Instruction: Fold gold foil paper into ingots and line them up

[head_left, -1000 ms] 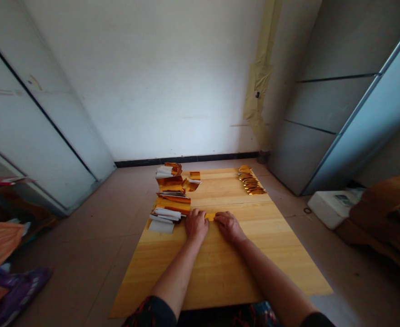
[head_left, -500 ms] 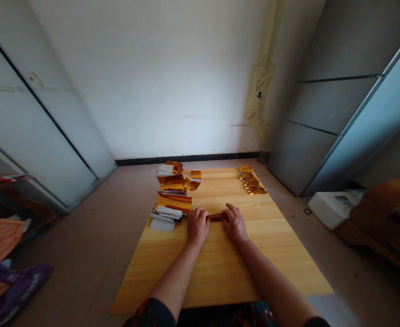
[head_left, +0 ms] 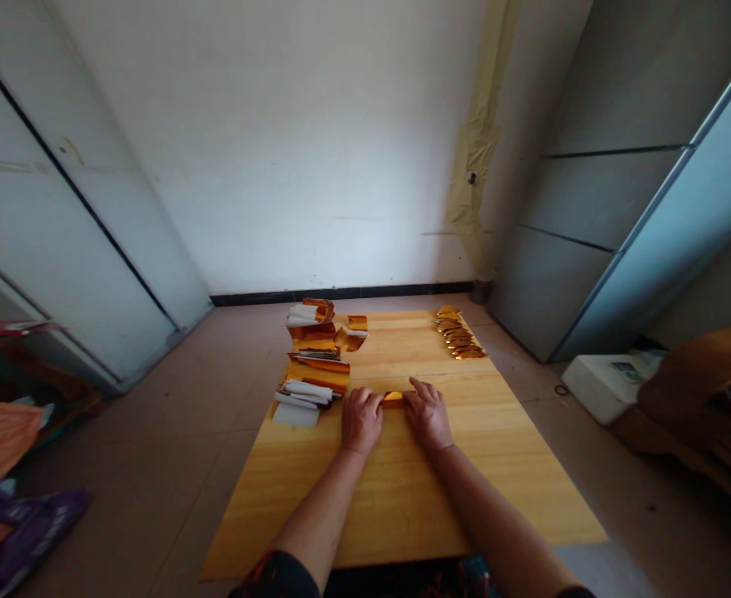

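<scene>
Between my two hands is a small piece of gold foil paper (head_left: 394,399), curved or folded, near the middle of the wooden board (head_left: 440,490). My left hand (head_left: 362,417) is closed on its left end, fingertips pinching it. At the right end my right hand (head_left: 428,415) grips it with thumb and lower fingers, while the index finger is raised. Just left of my left hand lie gold foil sheets (head_left: 319,374) and folded sheets with their white backs (head_left: 296,413) showing.
Along the board's far right edge runs a row of folded gold foil pieces (head_left: 458,336). More gold sheets (head_left: 312,336) are piled at the far left. A white box (head_left: 599,386) stands on the floor at right, beside a wooden chair (head_left: 702,390).
The gold foil piece between my hands now shows a bright arched face where it looked flat and dark. Both hands stay nearly in place.
</scene>
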The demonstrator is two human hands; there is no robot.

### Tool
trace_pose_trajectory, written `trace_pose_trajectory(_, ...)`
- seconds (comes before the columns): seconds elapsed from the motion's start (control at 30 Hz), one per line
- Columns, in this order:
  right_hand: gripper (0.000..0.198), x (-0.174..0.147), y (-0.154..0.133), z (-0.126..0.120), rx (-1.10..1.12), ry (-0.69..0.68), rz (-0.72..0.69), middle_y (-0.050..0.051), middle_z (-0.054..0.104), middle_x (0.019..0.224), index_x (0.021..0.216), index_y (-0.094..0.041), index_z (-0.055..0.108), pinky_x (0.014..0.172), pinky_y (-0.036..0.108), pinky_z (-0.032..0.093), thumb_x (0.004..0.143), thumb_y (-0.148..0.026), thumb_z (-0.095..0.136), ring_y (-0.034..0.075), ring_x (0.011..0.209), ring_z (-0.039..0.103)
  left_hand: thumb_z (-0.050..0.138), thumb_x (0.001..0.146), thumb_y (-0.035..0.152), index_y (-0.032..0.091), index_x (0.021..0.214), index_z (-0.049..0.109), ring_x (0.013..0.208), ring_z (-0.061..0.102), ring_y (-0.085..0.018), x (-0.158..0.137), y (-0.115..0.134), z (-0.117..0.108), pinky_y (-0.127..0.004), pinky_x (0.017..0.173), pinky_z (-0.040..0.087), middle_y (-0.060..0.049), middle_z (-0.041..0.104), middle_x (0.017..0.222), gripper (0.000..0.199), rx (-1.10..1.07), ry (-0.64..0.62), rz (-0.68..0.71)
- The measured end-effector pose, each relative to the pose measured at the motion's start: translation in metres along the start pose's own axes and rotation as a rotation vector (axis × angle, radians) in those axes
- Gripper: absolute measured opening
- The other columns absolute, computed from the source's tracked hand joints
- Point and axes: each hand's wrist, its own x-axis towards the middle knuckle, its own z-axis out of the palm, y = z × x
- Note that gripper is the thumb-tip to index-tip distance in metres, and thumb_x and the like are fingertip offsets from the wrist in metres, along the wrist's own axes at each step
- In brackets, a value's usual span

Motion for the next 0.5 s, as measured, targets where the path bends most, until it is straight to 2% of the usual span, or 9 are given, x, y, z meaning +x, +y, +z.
trace_pose_trajectory(0.13, 0.014, -0.0016, -0.0047, -0.0065, -0.071, -0.002, -0.083, 0.006, 0.063, 0.106, 0.084, -0.024, 0.069, 0.084, 0.033, 0.031, 0.085, -0.019, 0.056, 0.02, 0.097, 0.047, 0.055, 0.078, 0.011, 0.024, 0.101, 0.066, 0.085, 0.05, -0.021, -0.0009, -0.0007, 0.0004, -0.033, 0.079, 0.041, -0.005, 0.057, 0.083, 0.029, 0.031, -0.017, 0.001)
trace_pose_trajectory(0.27, 0.015, -0.0032, -0.0059, -0.0096, -0.105, -0.071, -0.1, 0.004, 0.063, 0.082, 0.079, -0.023, 0.067, 0.077, 0.031, 0.029, 0.087, -0.021, 0.055, 0.018, 0.083, 0.047, 0.054, 0.074, 0.006, 0.02, 0.113, 0.058, 0.09, 0.051, -0.022, -0.0029, 0.0001, 0.0007, -0.035, 0.081, 0.042, -0.007, 0.058, 0.09, 0.042, 0.011, 0.013, 0.019)
trace_pose_trajectory(0.33, 0.016, -0.003, -0.0054, -0.0092, -0.083, -0.093, -0.094, 0.004, 0.063, 0.082, 0.08, -0.023, 0.067, 0.076, 0.03, 0.028, 0.088, -0.021, 0.054, 0.018, 0.083, 0.048, 0.053, 0.072, 0.004, 0.019, 0.109, 0.057, 0.09, 0.052, -0.022, -0.0036, 0.0008, 0.0004, -0.035, 0.082, 0.041, -0.006, 0.06, 0.092, 0.041, -0.022, 0.016, 0.035)
trace_pose_trajectory(0.5, 0.016, -0.0005, -0.0017, -0.007, 0.038, -0.136, -0.017, 0.003, 0.066, 0.086, 0.079, -0.021, 0.066, 0.076, 0.028, 0.03, 0.084, -0.014, 0.052, 0.016, 0.085, 0.051, 0.054, 0.072, 0.005, 0.02, 0.081, 0.06, 0.086, 0.053, -0.021, -0.0028, 0.0022, -0.0018, -0.033, 0.077, 0.041, -0.004, 0.062, 0.085, 0.019, -0.063, -0.044, 0.078)
